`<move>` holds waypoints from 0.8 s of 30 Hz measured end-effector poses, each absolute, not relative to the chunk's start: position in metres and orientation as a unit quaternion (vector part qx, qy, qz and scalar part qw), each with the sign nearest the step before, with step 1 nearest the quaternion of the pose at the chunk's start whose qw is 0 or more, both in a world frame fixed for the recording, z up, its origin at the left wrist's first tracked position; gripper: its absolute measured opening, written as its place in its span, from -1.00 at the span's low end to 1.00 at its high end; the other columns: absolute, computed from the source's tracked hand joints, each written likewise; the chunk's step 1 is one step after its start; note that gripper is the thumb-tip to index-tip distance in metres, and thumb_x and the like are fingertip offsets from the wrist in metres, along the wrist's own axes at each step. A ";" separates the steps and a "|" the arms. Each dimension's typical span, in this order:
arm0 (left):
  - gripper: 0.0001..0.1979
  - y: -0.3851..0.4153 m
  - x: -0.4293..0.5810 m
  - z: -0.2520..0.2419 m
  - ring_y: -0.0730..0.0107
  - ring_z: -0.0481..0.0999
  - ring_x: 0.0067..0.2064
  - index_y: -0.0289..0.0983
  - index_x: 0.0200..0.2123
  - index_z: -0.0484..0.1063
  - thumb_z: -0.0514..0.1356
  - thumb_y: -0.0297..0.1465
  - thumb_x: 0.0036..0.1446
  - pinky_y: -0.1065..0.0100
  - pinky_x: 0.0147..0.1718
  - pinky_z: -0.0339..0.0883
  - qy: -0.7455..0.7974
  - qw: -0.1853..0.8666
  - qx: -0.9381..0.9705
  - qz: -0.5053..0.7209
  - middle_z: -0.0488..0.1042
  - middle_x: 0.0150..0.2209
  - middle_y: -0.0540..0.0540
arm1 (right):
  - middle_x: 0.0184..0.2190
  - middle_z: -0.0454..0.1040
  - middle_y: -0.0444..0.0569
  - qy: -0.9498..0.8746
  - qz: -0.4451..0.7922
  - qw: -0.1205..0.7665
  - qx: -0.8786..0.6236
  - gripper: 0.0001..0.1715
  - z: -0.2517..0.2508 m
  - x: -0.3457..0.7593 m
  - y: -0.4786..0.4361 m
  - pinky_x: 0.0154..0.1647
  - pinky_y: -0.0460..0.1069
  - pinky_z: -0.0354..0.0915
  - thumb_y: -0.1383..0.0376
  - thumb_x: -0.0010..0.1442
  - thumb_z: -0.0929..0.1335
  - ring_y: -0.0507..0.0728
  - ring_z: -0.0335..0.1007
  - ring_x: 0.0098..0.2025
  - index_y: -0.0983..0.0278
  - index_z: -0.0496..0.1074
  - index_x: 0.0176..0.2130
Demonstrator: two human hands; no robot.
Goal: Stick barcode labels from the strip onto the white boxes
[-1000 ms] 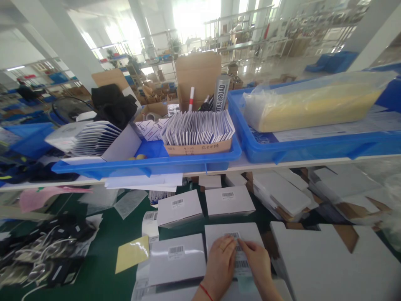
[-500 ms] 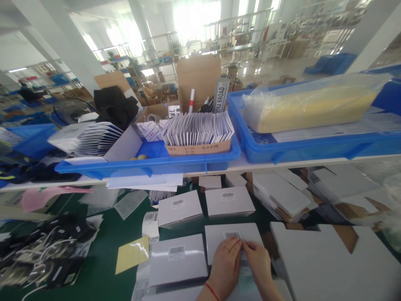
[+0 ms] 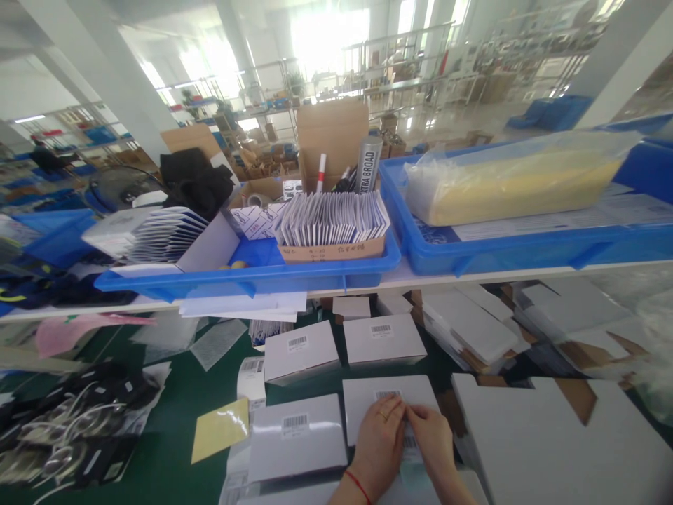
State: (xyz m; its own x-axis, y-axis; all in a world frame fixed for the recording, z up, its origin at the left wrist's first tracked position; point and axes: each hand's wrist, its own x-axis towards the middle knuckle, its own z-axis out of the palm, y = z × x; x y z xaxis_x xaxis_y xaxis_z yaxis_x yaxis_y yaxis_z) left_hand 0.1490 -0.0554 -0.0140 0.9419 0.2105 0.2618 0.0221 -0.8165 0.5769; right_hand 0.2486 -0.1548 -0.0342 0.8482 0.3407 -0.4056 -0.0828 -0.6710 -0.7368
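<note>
Toward the tabletop's near edge, barcode stickers were seen between the left hand and right hand. Fingertips were bunched; any pinch was hidden. Stickers could be ripped by crooked pulling.

The left hand has shifted to the right over the past second, narrowing the gap between it and the right hand. It now hides more of the label strip lying there: two barcodes showed in that gap earlier, and only one shows now.
</note>
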 end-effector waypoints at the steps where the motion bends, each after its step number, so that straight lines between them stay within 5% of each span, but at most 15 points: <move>1: -0.62 -0.056 0.150 -0.014 0.15 0.43 0.17 -0.40 0.12 0.38 0.04 -0.55 0.26 0.06 0.17 0.41 0.061 0.295 0.940 0.159 0.46 0.12 -0.27 | -0.36 0.63 0.11 -0.074 0.263 0.399 -0.875 -0.44 -0.034 0.249 -0.155 -0.26 0.09 0.29 -0.06 0.01 0.20 0.34 0.52 -0.24 0.24 0.60 -0.40; 9: -0.59 -0.057 0.159 -0.023 0.13 0.42 0.18 -0.42 0.12 0.39 0.05 -0.58 0.21 0.07 0.18 0.39 0.050 0.266 0.950 0.156 0.46 0.13 -0.27 | -0.37 0.63 0.14 -0.071 0.259 0.416 -0.869 -0.47 -0.032 0.250 -0.156 -0.27 0.11 0.28 -0.03 -0.02 0.23 0.37 0.52 -0.25 0.26 0.60 -0.43; 17: -0.56 -0.028 0.128 -0.011 0.12 0.37 0.23 -0.35 0.17 0.33 -0.01 -0.58 0.24 -0.15 0.21 0.29 0.098 0.190 0.971 0.110 0.41 0.19 -0.20 | -0.41 0.63 0.06 -0.093 0.348 0.527 -0.770 -0.49 -0.034 0.242 -0.163 -0.27 0.05 0.38 -0.06 -0.11 0.34 0.31 0.55 -0.27 0.30 0.57 -0.40; 24: -0.60 -0.033 0.109 -0.016 0.12 0.40 0.20 -0.33 0.14 0.35 -0.07 -0.34 0.35 -0.07 0.22 0.29 0.196 0.386 0.889 0.151 0.44 0.15 -0.27 | -0.71 0.42 -0.09 -0.103 0.386 0.517 -0.757 -0.75 -0.043 0.206 -0.207 -0.53 -0.02 0.24 0.15 -0.26 0.44 0.16 0.39 -0.58 0.23 0.37 -0.71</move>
State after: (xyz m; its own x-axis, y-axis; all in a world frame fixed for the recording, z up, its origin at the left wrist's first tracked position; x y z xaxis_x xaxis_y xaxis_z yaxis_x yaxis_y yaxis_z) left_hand 0.1086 -0.0332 -0.0160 0.8775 0.4648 0.1178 0.2309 -0.6249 0.7458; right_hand 0.2061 -0.2067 -0.0435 0.6813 0.5547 -0.4776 -0.2436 -0.4435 -0.8625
